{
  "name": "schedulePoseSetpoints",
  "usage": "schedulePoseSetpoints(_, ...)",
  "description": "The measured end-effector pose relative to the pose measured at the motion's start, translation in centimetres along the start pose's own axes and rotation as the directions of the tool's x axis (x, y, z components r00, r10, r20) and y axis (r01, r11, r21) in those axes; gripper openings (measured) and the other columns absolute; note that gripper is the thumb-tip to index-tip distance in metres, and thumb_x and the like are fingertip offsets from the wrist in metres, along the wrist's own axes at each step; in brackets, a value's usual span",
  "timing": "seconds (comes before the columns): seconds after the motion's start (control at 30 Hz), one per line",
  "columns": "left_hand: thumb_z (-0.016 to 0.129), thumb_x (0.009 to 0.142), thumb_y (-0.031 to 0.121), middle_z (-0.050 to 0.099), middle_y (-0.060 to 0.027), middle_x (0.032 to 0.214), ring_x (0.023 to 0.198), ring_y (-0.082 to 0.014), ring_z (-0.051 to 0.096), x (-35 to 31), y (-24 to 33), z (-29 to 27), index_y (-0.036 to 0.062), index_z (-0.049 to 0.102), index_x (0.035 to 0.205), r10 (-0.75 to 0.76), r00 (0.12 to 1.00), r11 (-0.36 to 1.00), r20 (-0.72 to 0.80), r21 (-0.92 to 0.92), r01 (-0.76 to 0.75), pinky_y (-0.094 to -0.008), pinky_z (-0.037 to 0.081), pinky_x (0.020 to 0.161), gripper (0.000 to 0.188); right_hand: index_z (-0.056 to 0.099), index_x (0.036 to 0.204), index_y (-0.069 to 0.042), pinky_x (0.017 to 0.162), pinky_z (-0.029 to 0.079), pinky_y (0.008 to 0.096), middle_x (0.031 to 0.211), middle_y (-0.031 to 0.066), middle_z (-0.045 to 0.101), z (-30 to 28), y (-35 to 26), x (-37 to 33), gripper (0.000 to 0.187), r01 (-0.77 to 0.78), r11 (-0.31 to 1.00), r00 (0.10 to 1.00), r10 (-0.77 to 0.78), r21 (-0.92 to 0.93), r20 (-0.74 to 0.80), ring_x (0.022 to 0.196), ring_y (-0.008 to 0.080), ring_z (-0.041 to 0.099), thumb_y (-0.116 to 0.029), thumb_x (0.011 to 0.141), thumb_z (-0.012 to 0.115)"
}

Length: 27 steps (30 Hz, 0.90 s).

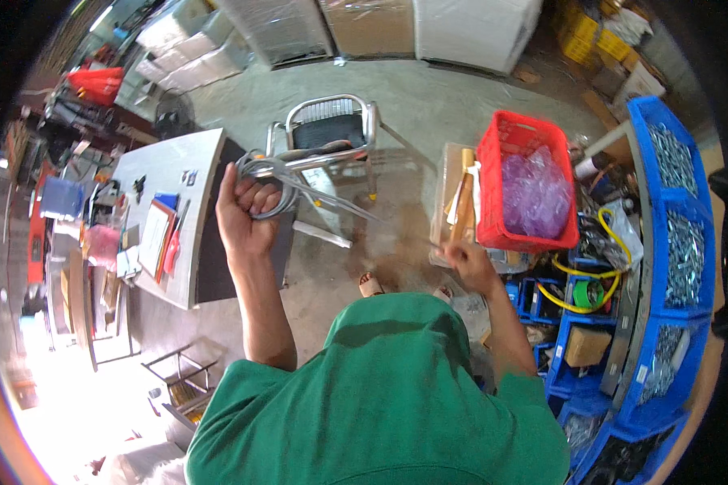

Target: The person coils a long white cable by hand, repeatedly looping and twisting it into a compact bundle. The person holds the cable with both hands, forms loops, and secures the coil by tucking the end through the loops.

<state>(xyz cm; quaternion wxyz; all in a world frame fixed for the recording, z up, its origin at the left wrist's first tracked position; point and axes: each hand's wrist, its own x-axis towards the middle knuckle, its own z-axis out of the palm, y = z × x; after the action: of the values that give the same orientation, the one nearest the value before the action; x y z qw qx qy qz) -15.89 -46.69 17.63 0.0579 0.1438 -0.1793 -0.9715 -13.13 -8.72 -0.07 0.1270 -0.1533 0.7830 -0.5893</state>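
My left hand (251, 208) closes round a grey cable coil (289, 182) beside the worktop's (200, 218) right edge; my right hand's (471, 267) fingers curl, blurred, perhaps holding something: I can't tell. Seemingly I'm coiling; next calls for keeping loops together.

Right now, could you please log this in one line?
left hand: holds coiled cable; right hand: curled, grip unclear; nearby: red crate
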Motion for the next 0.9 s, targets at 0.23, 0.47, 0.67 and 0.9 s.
schedulePoseSetpoints(0.23, 0.054, 0.1, 0.031, 0.026, 0.0066, 0.051, 0.047, -0.0076, 0.025, 0.3, 0.6, 0.0, 0.0147, 0.041, 0.064, -0.096, 0.995, 0.994, -0.036, 0.053, 0.098, -0.0243, 0.023, 0.046, 0.041, 0.062, 0.105, -0.001, 0.076, 0.049, 0.04, 0.09, 0.0198, 0.064, -0.9, -2.7, -6.1, 0.026, -0.014, 0.978, 0.989, 0.043, -0.207, 0.138, 0.088, 0.0375, 0.063, -0.025, 0.099, 0.053)
schedulePoseSetpoints(0.47, 0.053, 0.1, 0.032, 0.027, 0.0065, 0.051, 0.047, -0.0079, 0.026, 1.0, 0.0, 0.5, 0.0139, 0.044, 0.066, -0.114, 0.993, 0.993, 0.041, 0.041, 0.112, -0.0249, 0.023, 0.045, 0.04, 0.061, 0.101, -0.001, 0.074, 0.048, 0.0392, 0.087, 0.0191, 0.064, -0.6, 0.2, -10.7, 0.026, -0.243, 0.967, 0.956, 0.252, -0.071, 0.154, 0.085, 0.0336, 0.064, -0.025, 0.099, 0.053)
schedulePoseSetpoints(0.67, 0.053, 0.1, 0.032, 0.028, 0.0049, 0.054, 0.05, -0.0095, 0.031, -0.6, -1.4, -1.2, 0.0113, 0.047, 0.071, -0.129, 0.989, 0.813, -0.07, 0.564, 0.146, -0.0266, 0.028, 0.049, 0.036, 0.064, 0.096, 0.0, 0.077, 0.049, 0.0376, 0.086, 0.0168, 0.065, -6.3, -0.3, -12.0, 0.028, -0.323, 0.938, 0.94, 0.301, -0.13, -0.16, 0.085, 0.0296, 0.065, -0.026, 0.096, 0.058)
schedulePoseSetpoints(0.9, 0.046, 0.103, 0.029, 0.028, 0.0041, 0.055, 0.052, -0.0099, 0.03, -3.6, -10.3, -1.9, 0.0068, 0.053, 0.076, -0.144, 0.982, 0.763, 0.126, 0.646, 0.029, -0.0275, 0.028, 0.05, 0.036, 0.06, 0.122, -0.003, 0.095, 0.045, 0.0453, 0.113, 0.0204, 0.064, -3.2, 2.5, -9.0, 0.037, -0.122, 0.813, 0.916, 0.313, -0.57, 0.25, 0.107, 0.0371, 0.06, -0.022, 0.09, 0.059)
